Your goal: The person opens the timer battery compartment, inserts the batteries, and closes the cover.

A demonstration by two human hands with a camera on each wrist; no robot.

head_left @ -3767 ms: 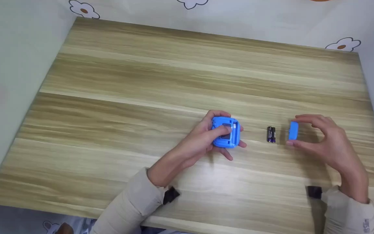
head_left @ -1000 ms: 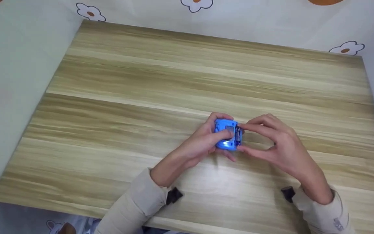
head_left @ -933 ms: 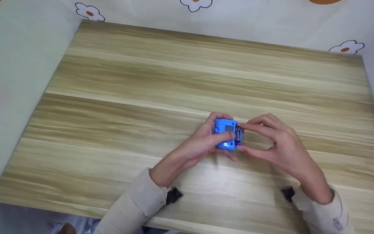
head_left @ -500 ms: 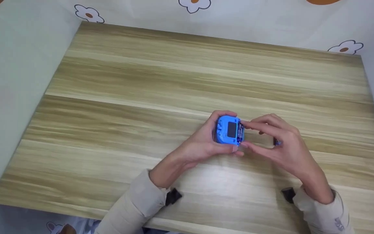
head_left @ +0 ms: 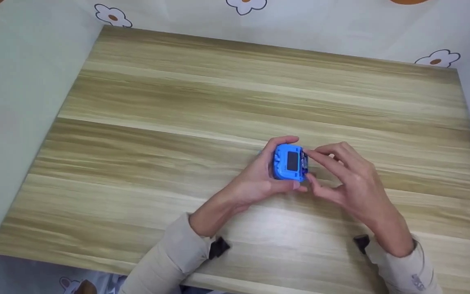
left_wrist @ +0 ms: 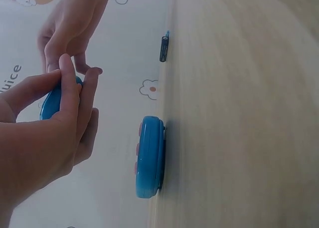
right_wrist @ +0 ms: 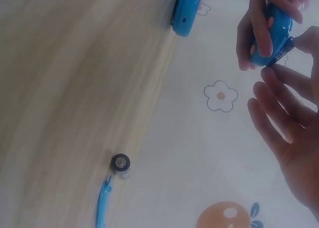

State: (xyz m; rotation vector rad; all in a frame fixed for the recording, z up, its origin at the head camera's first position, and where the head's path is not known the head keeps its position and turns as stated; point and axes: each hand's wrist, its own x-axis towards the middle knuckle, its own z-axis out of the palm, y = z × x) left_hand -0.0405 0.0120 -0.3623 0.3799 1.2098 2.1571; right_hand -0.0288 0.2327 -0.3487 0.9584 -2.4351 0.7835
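My left hand (head_left: 255, 179) grips a small, rounded blue plastic device (head_left: 280, 163) above the table, its thumb along the near edge. The back, with a dark rectangular panel (head_left: 293, 161), faces up. At its right end the battery compartment is uncovered, and a dark battery (head_left: 304, 161) shows there. My right hand (head_left: 357, 183) pinches that battery by its two ends between thumb and finger; the right wrist view shows the battery (right_wrist: 283, 52) right at the device's edge. How deep it sits in the slot I cannot tell.
On the wooden table (head_left: 178, 102) stands a second blue device (left_wrist: 149, 158) with reddish buttons, mostly hidden by my left hand in the head view. Another battery (right_wrist: 120, 163) lies beside a thin blue cover (right_wrist: 103, 203). Patterned white walls (head_left: 320, 28) border the table.
The right hand has put down the blue cover and brought a battery to the device. The left thumb has slid from the back panel to the near edge, and the device has turned slightly.
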